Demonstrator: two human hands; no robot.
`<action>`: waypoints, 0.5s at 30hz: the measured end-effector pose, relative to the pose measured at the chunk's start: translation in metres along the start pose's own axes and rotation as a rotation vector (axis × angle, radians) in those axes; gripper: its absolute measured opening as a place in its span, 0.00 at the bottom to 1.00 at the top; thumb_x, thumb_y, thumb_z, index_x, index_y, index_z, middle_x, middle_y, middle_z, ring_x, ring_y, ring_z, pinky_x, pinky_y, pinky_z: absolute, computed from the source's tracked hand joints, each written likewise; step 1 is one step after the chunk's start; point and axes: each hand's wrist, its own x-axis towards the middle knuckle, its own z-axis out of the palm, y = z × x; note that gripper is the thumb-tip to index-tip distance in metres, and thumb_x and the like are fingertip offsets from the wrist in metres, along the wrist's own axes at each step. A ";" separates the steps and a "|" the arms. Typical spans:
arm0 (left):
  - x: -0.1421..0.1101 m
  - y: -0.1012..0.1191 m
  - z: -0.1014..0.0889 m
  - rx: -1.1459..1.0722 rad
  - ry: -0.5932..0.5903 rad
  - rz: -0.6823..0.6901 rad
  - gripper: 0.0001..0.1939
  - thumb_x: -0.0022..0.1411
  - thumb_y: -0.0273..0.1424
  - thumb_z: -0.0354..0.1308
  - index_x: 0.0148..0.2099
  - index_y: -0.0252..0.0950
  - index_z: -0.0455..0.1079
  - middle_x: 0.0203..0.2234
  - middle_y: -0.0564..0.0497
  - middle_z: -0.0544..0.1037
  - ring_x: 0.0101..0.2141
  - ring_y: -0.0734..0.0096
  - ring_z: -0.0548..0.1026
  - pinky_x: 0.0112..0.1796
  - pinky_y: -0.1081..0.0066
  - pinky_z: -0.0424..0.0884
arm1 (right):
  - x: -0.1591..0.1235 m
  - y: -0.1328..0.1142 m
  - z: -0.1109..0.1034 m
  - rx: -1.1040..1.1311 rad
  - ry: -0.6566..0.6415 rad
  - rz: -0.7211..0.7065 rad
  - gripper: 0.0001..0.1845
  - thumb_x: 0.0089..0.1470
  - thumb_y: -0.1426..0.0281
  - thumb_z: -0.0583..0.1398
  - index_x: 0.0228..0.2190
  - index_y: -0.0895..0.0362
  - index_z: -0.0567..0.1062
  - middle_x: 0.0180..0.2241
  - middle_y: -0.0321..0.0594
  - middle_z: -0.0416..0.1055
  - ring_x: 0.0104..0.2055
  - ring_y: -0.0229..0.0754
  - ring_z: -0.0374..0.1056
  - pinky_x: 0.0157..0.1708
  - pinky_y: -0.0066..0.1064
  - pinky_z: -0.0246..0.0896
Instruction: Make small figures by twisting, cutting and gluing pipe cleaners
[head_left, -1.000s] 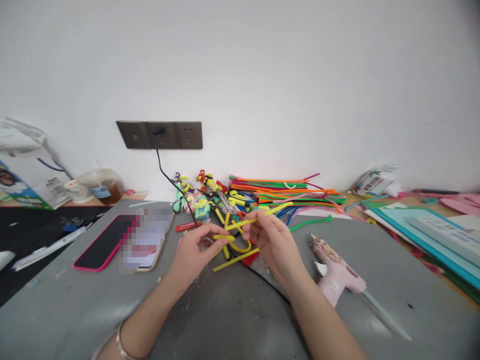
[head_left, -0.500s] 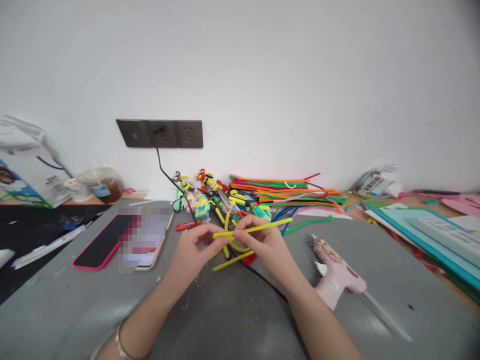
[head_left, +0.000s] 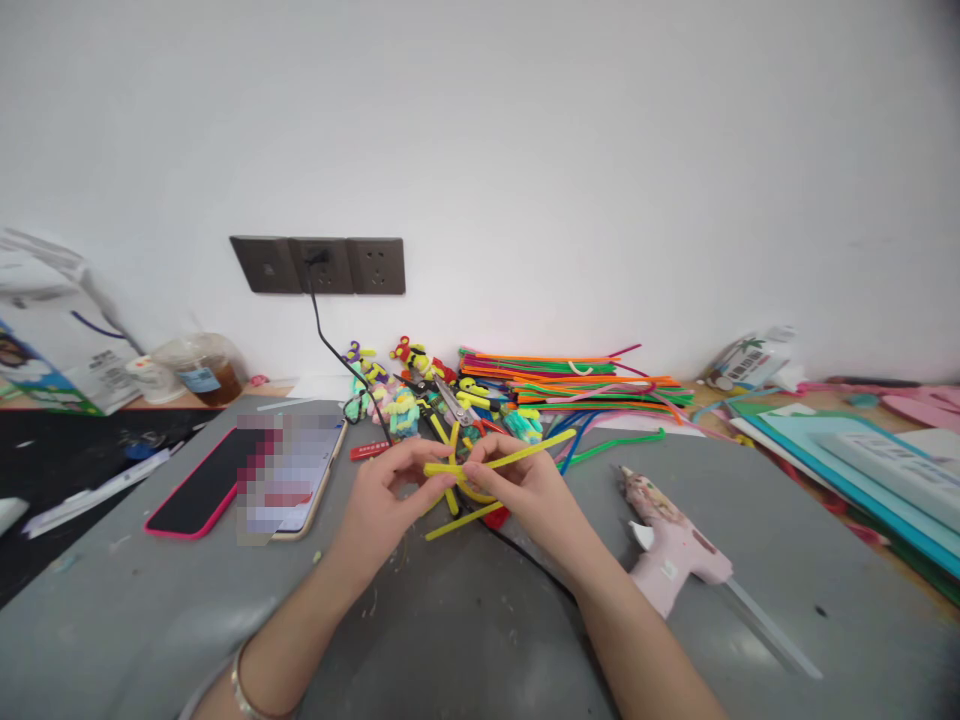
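Note:
Between my two hands a yellow pipe cleaner (head_left: 532, 449) is held over the grey mat, its free end slanting up to the right. My left hand (head_left: 397, 490) pinches its doubled left end between thumb and fingers. Just beside, my right hand (head_left: 517, 482) grips the same pipe cleaner near its middle. Other yellow pipe cleaner pieces (head_left: 466, 521) lie below and behind the fingers, partly hidden by them. Beyond the hands, pliers (head_left: 452, 402) rest among small pipe cleaner figures (head_left: 405, 412).
A pink glue gun (head_left: 667, 545) with a glue stick lies on the right. Two phones (head_left: 202, 485) lie on the left. Bundled coloured pipe cleaners (head_left: 570, 380) line the wall. A black cord (head_left: 529, 556) crosses the grey mat (head_left: 465, 640). A drink cup (head_left: 206, 375) stands back left.
The yellow pipe cleaner's right part has bent slightly upward, and its free end has shifted a little left. Both hands keep nearly the same place.

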 end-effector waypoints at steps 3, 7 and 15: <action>0.000 0.001 0.000 0.007 -0.009 0.019 0.06 0.54 0.31 0.68 0.36 0.36 0.81 0.31 0.50 0.84 0.32 0.70 0.80 0.35 0.75 0.77 | 0.000 0.000 0.000 0.008 -0.010 -0.001 0.24 0.45 0.51 0.70 0.25 0.57 0.72 0.23 0.32 0.65 0.25 0.34 0.59 0.27 0.28 0.52; -0.001 0.003 0.000 0.011 -0.007 0.007 0.03 0.54 0.30 0.68 0.32 0.37 0.81 0.26 0.51 0.83 0.28 0.73 0.78 0.32 0.77 0.74 | -0.002 -0.003 -0.001 0.037 -0.054 -0.021 0.21 0.48 0.52 0.70 0.26 0.57 0.73 0.24 0.33 0.67 0.26 0.35 0.62 0.28 0.28 0.56; 0.001 0.006 -0.002 -0.004 0.008 0.005 0.02 0.54 0.30 0.68 0.31 0.37 0.82 0.25 0.52 0.83 0.26 0.73 0.77 0.29 0.78 0.72 | -0.006 -0.004 -0.007 0.081 -0.134 -0.016 0.15 0.50 0.59 0.70 0.33 0.55 0.75 0.31 0.34 0.70 0.33 0.37 0.69 0.35 0.29 0.63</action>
